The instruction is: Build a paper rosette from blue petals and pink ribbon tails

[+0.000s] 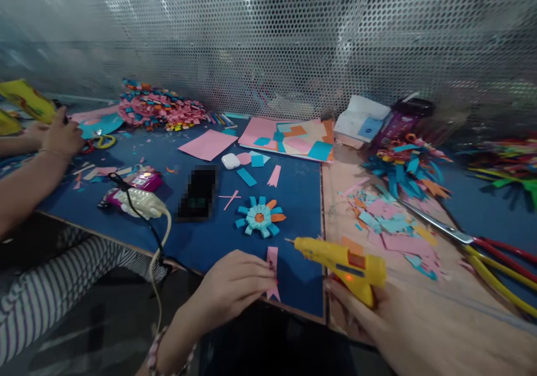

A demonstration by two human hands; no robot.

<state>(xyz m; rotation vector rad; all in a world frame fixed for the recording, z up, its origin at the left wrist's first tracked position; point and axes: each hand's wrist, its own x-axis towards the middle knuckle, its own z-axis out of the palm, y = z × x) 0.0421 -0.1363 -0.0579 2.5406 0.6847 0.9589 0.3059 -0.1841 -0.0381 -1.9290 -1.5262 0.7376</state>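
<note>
My right hand (377, 314) is wrapped round the handle of a yellow hot glue gun (335, 258), its indicator glowing orange. The gun's metal nozzle points left, just above the blue table. My left hand (239, 281) has its fingers closed together on a pink paper strip (272, 255) with a notched lower end, near the table's front edge. Beyond the strip lies a paper flower (251, 217) with blue and orange folded petals and an orange centre. A second notched pink strip (274, 175) rests farther back. My left fingertips are partly hidden.
Scissors (465, 236) and paper scraps (390, 225) lie on the right. A phone (197, 194), a white case (230, 161) and paper sheets (289, 138) lie behind. At left are a power strip (142, 200) with cords and another person's hands (62, 135) holding something yellow.
</note>
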